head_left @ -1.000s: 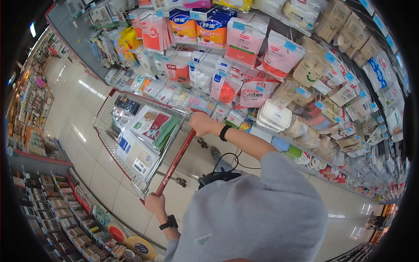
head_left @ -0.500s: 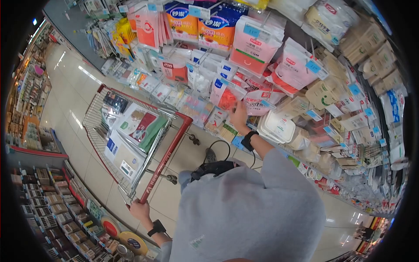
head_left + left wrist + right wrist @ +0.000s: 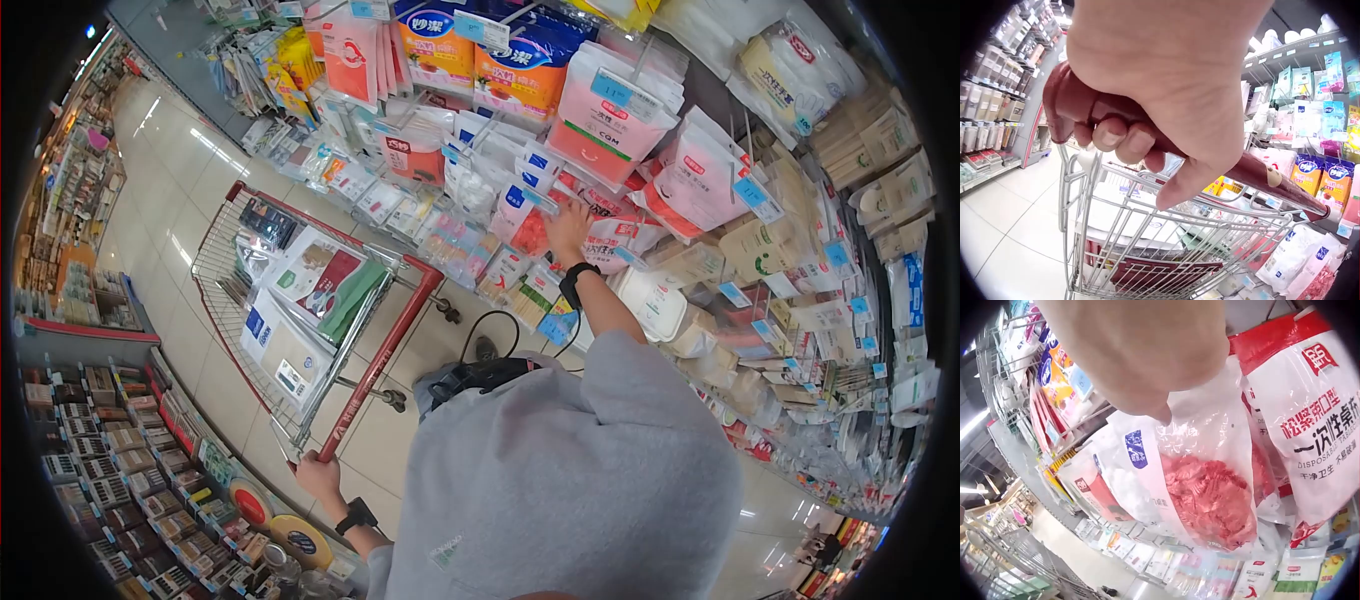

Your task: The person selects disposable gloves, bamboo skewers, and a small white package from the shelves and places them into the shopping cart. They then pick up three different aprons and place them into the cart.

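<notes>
My left hand (image 3: pixel 320 480) grips the near end of the red shopping cart handle (image 3: pixel 385 355); in the left wrist view its fingers (image 3: pixel 1138 145) curl round the bar. The right hand (image 3: pixel 570 232) reaches to the shelf, fingers extended at a hanging clear bag with crumpled red contents (image 3: pixel 524 228). In the right wrist view that bag (image 3: pixel 1210 494) hangs just below the right hand (image 3: pixel 1141 350), which hides its top edge. Beside it hangs a white and red pack of disposable tablecloths (image 3: pixel 1319 425). Several flat packages (image 3: pixel 310 320) lie in the cart.
Orange and blue packs (image 3: pixel 520 70) and pink packs (image 3: pixel 610 120) hang higher on the rack. White lidded boxes (image 3: pixel 650 303) stand on the shelf below. Another shelf with rows of small boxes (image 3: pixel 130 465) lies left of the cart. Tiled floor (image 3: pixel 165 205) runs ahead.
My right hand has let go of the cart handle and moved forward to the hanging red-filled bag. The left hand has kept its hold while the handle swung slightly leftward.
</notes>
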A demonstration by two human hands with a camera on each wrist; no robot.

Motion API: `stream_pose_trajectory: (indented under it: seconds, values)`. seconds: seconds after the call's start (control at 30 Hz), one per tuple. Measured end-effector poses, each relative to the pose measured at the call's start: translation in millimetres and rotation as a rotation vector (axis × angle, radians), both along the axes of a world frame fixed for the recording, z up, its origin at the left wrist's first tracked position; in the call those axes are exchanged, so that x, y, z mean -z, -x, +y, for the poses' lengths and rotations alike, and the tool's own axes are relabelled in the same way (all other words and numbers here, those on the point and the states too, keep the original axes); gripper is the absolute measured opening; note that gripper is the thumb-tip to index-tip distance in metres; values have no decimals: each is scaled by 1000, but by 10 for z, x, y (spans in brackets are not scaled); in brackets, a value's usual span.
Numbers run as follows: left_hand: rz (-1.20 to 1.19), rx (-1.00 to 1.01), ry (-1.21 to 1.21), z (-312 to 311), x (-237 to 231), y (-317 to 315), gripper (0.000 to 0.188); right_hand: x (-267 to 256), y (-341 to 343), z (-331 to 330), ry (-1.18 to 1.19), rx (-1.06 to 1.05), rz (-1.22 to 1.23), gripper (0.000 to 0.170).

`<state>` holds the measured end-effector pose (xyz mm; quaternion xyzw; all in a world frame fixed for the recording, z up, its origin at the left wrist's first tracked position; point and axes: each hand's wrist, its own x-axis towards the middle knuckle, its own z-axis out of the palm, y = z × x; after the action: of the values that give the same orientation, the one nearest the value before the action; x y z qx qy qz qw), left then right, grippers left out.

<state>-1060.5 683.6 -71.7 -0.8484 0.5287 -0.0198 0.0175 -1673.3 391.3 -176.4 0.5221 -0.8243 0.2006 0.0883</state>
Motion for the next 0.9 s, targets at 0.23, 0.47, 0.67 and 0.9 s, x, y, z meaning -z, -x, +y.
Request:
stream_pose_trajectory:
  seconds: [0.23, 0.47, 0.67, 0.9]
  values:
    - [-10, 10, 21, -46, -50, 26, 17, 130, -32, -63, 3, 10, -479, 35]
    - [-13, -10, -18, -61, -13, 0, 17, 198, -153, 281, -103, -276, -1307, 27]
    - [81, -20, -61, -104, -188, 20, 24, 155, -246, 417, -100, -617, -571, 26]
    - [735, 256, 233, -740, -729, 547, 52, -720, -641, 345, -285, -866, -419, 27]
